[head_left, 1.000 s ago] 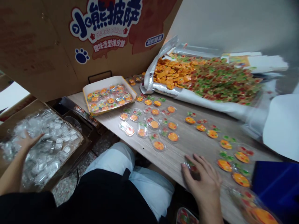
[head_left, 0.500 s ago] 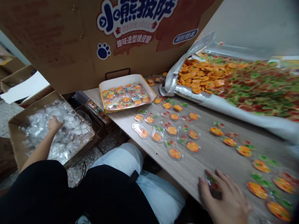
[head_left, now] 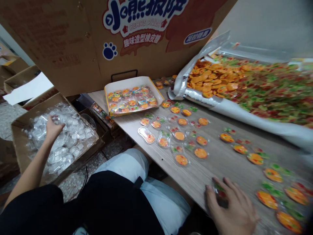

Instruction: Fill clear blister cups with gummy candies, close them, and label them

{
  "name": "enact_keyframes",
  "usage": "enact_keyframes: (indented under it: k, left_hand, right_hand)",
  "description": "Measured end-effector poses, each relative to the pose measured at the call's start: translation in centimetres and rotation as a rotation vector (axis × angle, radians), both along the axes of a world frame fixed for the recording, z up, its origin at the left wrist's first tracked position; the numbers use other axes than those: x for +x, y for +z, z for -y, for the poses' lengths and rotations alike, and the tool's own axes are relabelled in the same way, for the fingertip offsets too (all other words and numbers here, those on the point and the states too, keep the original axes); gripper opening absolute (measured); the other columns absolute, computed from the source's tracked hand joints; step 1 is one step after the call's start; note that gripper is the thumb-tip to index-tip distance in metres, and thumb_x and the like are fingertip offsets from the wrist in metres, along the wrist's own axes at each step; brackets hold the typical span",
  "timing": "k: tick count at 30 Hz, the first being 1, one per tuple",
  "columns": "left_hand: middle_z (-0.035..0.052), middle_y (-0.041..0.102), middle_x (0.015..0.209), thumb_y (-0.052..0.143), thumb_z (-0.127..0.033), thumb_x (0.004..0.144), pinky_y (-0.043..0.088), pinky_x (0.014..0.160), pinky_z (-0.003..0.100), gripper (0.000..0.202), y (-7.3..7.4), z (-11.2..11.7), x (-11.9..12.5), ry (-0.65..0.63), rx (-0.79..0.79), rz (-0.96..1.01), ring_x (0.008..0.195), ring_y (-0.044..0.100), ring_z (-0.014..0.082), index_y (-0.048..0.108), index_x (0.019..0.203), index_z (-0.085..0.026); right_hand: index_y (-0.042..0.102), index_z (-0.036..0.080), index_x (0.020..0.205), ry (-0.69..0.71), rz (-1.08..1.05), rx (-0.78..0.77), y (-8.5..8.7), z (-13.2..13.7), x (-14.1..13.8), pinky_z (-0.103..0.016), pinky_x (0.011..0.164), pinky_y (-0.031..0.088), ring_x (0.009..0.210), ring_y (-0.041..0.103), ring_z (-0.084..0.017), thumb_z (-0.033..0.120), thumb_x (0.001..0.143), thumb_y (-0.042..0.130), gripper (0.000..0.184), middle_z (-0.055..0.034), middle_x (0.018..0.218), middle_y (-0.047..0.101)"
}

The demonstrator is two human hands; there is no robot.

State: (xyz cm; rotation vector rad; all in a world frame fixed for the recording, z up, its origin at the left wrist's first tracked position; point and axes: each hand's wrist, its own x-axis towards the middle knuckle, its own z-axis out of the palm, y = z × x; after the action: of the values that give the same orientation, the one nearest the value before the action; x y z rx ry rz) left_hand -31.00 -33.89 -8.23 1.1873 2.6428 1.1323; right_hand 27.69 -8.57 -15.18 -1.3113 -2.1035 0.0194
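Observation:
My left hand (head_left: 53,129) is inside a cardboard box (head_left: 17,143) of clear plastic shells (head_left: 67,148). Its thumb and fingers are around one clear shell (head_left: 57,119), partly hidden among the others. On the table's near edge, my right hand (head_left: 232,205) arches over a clear blister pack (head_left: 219,189) with green and red gummies, fingers and thumb around it. Its fingers cover much of that pack. Several blister packs with round orange pizza gummies (head_left: 181,159) and green and red pieces lie in rows to its left, and more (head_left: 273,175) lie to its right.
A big silver-lined bag (head_left: 254,120) lies open at the back right, full of orange gummies (head_left: 207,81) and green-red gummies (head_left: 276,94). A white-lined tray (head_left: 109,98) of wrapped candies stands before a large printed carton (head_left: 80,68). The wooden table (head_left: 156,169) ends above my lap.
My left hand has shifted slightly left within the box, and a clear shell now shows between its fingers. My right hand stays over the same spot. The view has tilted a little.

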Motion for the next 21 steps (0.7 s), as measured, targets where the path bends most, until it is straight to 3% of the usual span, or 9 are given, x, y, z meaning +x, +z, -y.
enact_keyframes:
  k: [2,5,8,11,14,17,21]
  left_hand:
    - [-0.0047,0.046,0.084,0.055,-0.033,0.075,0.021,0.065,0.034,0.045,3.0,-3.7,2.3,0.115,0.127,-0.12,0.087,0.054,0.0114,0.044,0.113,-0.01]
    - [0.0045,0.054,0.108,0.059,-0.03,0.077,0.036,0.074,0.035,0.049,7.5,-11.3,6.9,-0.11,0.169,-0.235,0.1,0.055,0.0155,0.044,0.119,-0.01]
    - [0.0059,0.055,0.113,0.069,-0.023,0.07,0.044,0.089,0.037,0.051,10.1,-19.8,10.8,-0.326,0.191,-0.387,0.107,0.055,0.0202,0.046,0.115,-0.015]
    - [0.0088,0.051,0.122,0.066,-0.021,0.075,0.043,0.097,0.041,0.05,10.3,-27.3,13.2,-0.452,0.067,-0.506,0.118,0.05,0.0266,0.046,0.12,-0.016]
    - [0.0121,0.046,0.131,0.065,-0.023,0.079,0.043,0.099,0.044,0.053,9.3,-32.5,14.3,-0.531,-0.125,-0.566,0.125,0.043,0.0308,0.044,0.128,-0.016]
    - [0.0155,0.045,0.134,0.065,-0.039,0.084,0.044,0.098,0.045,0.057,8.4,-34.9,14.4,-0.556,-0.292,-0.585,0.126,0.042,0.0331,0.044,0.13,-0.014]
    - [0.0207,0.045,0.135,0.054,-0.062,0.086,0.048,0.092,0.049,0.07,8.4,-34.9,13.9,-0.523,-0.366,-0.624,0.122,0.045,0.0373,0.043,0.132,-0.01]
  right_hand:
    - [0.072,0.013,0.101,-0.007,-0.008,-0.006,-0.1,0.0,0.0,-0.057,0.094,0.046,0.109,0.063,-0.04,0.049,0.089,0.047,0.045,-0.0205,0.113,0.069]
    - [0.071,0.013,0.102,-0.018,-0.01,-0.016,-0.3,0.0,0.0,-0.057,0.096,0.043,0.112,0.061,-0.038,0.047,0.089,0.047,0.044,-0.0203,0.114,0.068]
    - [0.069,0.014,0.108,-0.029,-0.002,-0.018,-0.4,0.1,-0.2,-0.057,0.097,0.041,0.112,0.061,-0.037,0.046,0.089,0.046,0.044,-0.0191,0.113,0.069]
    - [0.066,0.015,0.116,-0.055,-0.006,-0.027,-0.5,0.0,-0.3,-0.06,0.1,0.036,0.115,0.059,-0.035,0.043,0.09,0.045,0.044,-0.0169,0.111,0.07]
    - [0.067,0.02,0.113,-0.105,0.016,-0.05,-0.3,-0.2,-0.3,-0.068,0.105,0.025,0.123,0.054,-0.034,0.038,0.09,0.044,0.037,-0.0136,0.118,0.069]
    - [0.066,0.022,0.112,-0.167,0.04,-0.049,0.6,-0.5,-1.0,-0.069,0.108,0.018,0.13,0.049,-0.034,0.038,0.09,0.046,0.034,-0.0134,0.129,0.063]
    - [0.061,0.021,0.124,-0.106,0.072,-0.093,2.9,-1.5,-4.9,-0.065,0.11,0.021,0.133,0.045,-0.032,0.039,0.091,0.048,0.04,-0.0149,0.136,0.058]
